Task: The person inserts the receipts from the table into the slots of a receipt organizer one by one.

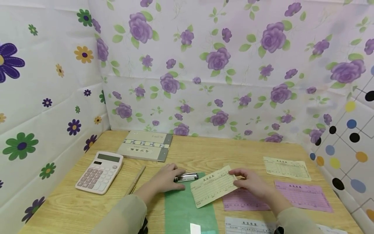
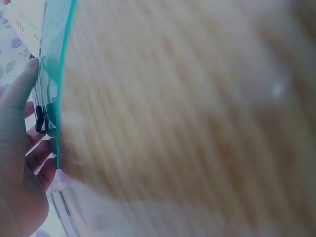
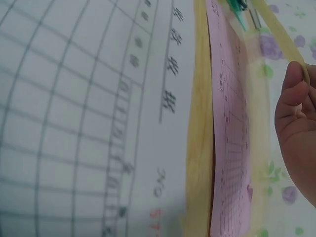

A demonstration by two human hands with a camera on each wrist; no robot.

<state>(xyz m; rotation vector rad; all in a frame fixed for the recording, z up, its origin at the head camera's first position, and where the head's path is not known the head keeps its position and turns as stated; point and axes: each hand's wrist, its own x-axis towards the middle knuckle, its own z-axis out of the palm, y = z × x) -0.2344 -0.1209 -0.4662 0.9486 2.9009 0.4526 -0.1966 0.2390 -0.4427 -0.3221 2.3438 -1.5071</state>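
My right hand (image 1: 251,182) pinches the right edge of a pale yellow receipt form (image 1: 211,188) between thumb and fingers. The form is tilted, overlapping the top of a translucent green clipboard (image 1: 187,208) in the head view. At the clipboard's top end, my left hand (image 1: 166,178) holds the metal clip area (image 1: 187,177), its thumb lying on the near side. In the left wrist view, the left hand's fingers (image 2: 42,163) curl at the board's green edge. A pink receipt form (image 1: 243,200) lies partly under the right hand.
More forms lie at the right: yellow (image 1: 287,168), pink (image 1: 304,196) and white (image 1: 248,226). A calculator (image 1: 100,172) sits at the left, near a thin wooden stick (image 1: 136,178). A ledger-like book (image 1: 146,145) lies by the flowered back cloth (image 1: 204,81).
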